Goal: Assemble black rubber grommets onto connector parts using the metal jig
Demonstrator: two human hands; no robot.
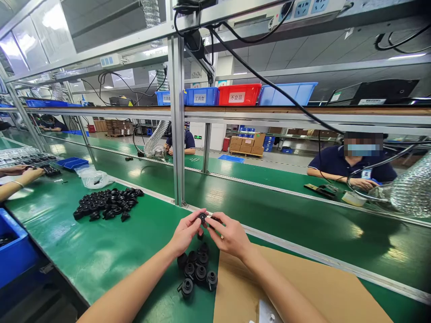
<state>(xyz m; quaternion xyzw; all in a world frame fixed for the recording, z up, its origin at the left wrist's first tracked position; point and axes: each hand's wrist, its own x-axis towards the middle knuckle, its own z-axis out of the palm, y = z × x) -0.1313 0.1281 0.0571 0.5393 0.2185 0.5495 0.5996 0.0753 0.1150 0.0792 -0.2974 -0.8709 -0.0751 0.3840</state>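
Observation:
Between my two hands is a small black plastic part (202,218), held above the green work surface. My left hand (184,232) pinches it from the left with thumb and fingers. From the other side my right hand (229,234) grips it, the fingers partly hiding it. Just below my hands stands a cluster of several similar black round parts (200,272) with narrow necks and side spouts. Under my right forearm lies a flat sheet of brown cardboard (289,282), with a pale metal piece (267,312) at its near edge.
A larger heap of black parts (107,202) lies to the left, near a clear plastic bag (94,178) and blue trays (72,163). A metal post (178,121) rises ahead. A co-worker's hands (30,172) are at far left; another person (353,166) sits across the line.

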